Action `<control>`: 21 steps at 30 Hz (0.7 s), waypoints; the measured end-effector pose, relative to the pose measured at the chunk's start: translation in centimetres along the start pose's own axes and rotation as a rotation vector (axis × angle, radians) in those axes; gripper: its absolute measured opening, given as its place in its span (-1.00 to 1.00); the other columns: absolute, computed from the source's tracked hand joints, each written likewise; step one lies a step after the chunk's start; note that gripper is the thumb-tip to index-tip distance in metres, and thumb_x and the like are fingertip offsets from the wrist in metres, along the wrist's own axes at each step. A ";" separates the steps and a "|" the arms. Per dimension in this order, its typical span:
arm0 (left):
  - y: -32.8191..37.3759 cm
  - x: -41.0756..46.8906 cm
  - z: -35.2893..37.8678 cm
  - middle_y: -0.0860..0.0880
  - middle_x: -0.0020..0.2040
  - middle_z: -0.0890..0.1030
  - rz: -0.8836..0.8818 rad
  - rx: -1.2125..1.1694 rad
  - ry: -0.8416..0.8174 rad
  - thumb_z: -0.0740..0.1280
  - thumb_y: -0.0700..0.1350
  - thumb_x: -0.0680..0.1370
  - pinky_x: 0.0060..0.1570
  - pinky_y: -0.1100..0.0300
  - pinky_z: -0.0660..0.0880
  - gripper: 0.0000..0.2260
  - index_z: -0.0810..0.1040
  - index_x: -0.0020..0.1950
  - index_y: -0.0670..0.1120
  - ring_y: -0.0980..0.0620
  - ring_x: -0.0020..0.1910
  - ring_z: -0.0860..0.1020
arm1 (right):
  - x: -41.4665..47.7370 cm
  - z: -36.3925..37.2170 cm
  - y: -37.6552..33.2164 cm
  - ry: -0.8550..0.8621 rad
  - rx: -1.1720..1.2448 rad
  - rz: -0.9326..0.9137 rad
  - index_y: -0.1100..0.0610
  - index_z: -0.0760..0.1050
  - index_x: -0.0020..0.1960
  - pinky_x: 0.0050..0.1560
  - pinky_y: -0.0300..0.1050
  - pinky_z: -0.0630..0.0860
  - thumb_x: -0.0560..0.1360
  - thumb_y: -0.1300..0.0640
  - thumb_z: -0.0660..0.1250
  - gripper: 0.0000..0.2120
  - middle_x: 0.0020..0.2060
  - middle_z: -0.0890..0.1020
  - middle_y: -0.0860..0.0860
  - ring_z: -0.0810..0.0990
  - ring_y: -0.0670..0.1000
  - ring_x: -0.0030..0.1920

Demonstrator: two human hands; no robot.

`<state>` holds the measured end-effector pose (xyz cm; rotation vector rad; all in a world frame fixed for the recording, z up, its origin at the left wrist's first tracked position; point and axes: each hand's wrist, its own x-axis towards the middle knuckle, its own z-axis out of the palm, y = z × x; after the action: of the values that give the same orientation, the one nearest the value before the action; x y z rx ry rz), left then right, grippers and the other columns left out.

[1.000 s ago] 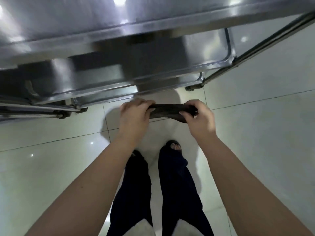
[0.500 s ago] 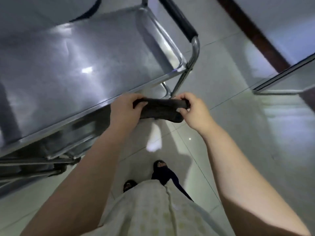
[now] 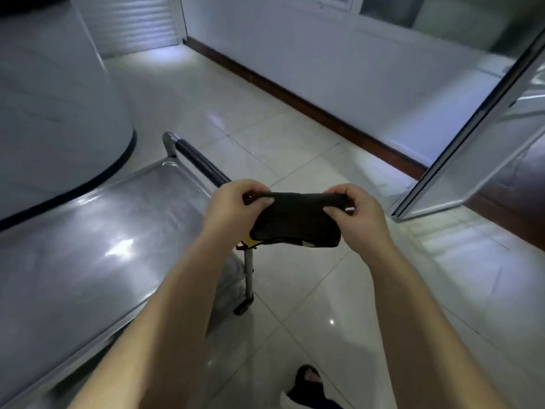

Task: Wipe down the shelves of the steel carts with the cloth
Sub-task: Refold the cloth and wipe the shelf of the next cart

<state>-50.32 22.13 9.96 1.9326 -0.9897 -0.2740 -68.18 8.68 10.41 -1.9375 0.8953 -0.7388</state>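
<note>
A dark folded cloth [image 3: 295, 221] with a yellow edge underneath is stretched between both hands, in the air beyond the cart's right end. My left hand [image 3: 233, 206] pinches its left top corner and my right hand [image 3: 358, 215] pinches its right top corner. The steel cart [image 3: 88, 246] stands at the left, its shiny top shelf bare, with a black-gripped push handle [image 3: 200, 165] at the right end. The lower shelves are mostly hidden under the top shelf and my left forearm.
A curved white counter with a black base [image 3: 59, 113] stands behind the cart. A white wall with a brown skirting [image 3: 309, 104] runs across the back. An open glass door [image 3: 483, 149] juts in at the right. Tiled floor [image 3: 309, 290] lies in front; my sandalled foot [image 3: 308, 379] shows below.
The view has lifted from under the cart to the room ahead. Both hands have kept hold of the cloth, which now hangs wider and more unfolded between them.
</note>
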 end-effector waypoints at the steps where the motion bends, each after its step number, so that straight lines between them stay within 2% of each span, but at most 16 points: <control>1: 1.1 2.0 1.2 0.27 -0.15 0.60 -0.019 -0.036 0.009 0.43 -0.02 0.48 -0.03 0.21 0.52 -0.92 0.62 -0.12 0.19 0.27 -0.07 0.53 | 2.3 -1.3 0.6 0.000 0.006 -0.017 -0.11 0.54 -0.07 -0.15 -0.29 0.50 0.48 0.24 0.37 -0.76 -0.15 0.59 -0.24 0.55 -0.20 -0.10; 6: 4.9 12.0 5.7 0.23 -0.16 0.61 -0.005 -0.052 0.070 0.43 -0.04 0.47 -0.02 0.23 0.50 -0.91 0.63 -0.11 0.17 0.28 -0.10 0.54 | 13.6 -6.1 2.4 -0.045 -0.053 -0.201 -0.12 0.51 -0.03 -0.15 -0.46 0.42 0.50 0.24 0.37 -0.75 -0.11 0.55 -0.26 0.48 -0.33 -0.01; 9: 5.1 17.8 7.8 0.25 -0.19 0.61 -0.042 -0.036 0.134 0.43 -0.04 0.46 -0.02 0.18 0.54 -0.92 0.63 -0.14 0.17 0.28 -0.11 0.54 | 21.0 -6.4 3.6 -0.067 -0.061 -0.227 -0.15 0.50 -0.02 -0.11 -0.42 0.40 0.51 0.20 0.36 -0.76 -0.07 0.55 -0.26 0.47 -0.34 0.01; 14: 2.0 27.0 9.0 0.25 -0.18 0.61 -0.146 -0.011 0.199 0.42 -0.02 0.47 -0.03 0.10 0.57 -0.89 0.60 -0.15 0.22 0.23 -0.10 0.55 | 32.5 -2.6 5.2 -0.098 -0.010 -0.222 -0.10 0.52 0.00 0.00 -0.32 0.47 0.49 0.22 0.35 -0.78 -0.08 0.57 -0.24 0.52 -0.27 -0.01; 19: -2.4 37.9 8.3 0.20 -0.16 0.62 -0.180 -0.054 0.249 0.43 -0.04 0.47 0.01 0.02 0.57 -0.92 0.64 -0.10 0.15 0.18 -0.07 0.56 | 44.0 2.6 5.4 -0.172 -0.031 -0.250 -0.13 0.51 0.00 -0.02 -0.32 0.50 0.50 0.20 0.37 -0.77 -0.09 0.57 -0.24 0.52 -0.26 -0.01; 21: -3.6 42.2 7.8 0.19 -0.16 0.63 -0.203 -0.071 0.270 0.44 -0.06 0.47 0.01 0.02 0.57 -0.92 0.64 -0.10 0.13 0.19 -0.07 0.56 | 48.5 4.3 5.0 -0.218 -0.025 -0.249 -0.16 0.50 -0.02 -0.07 -0.39 0.48 0.50 0.19 0.38 -0.76 -0.10 0.57 -0.27 0.52 -0.28 -0.01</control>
<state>-25.12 -12.77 10.94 1.9460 -0.6011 -0.1550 -38.87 -30.49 11.47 -2.1281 0.5402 -0.6437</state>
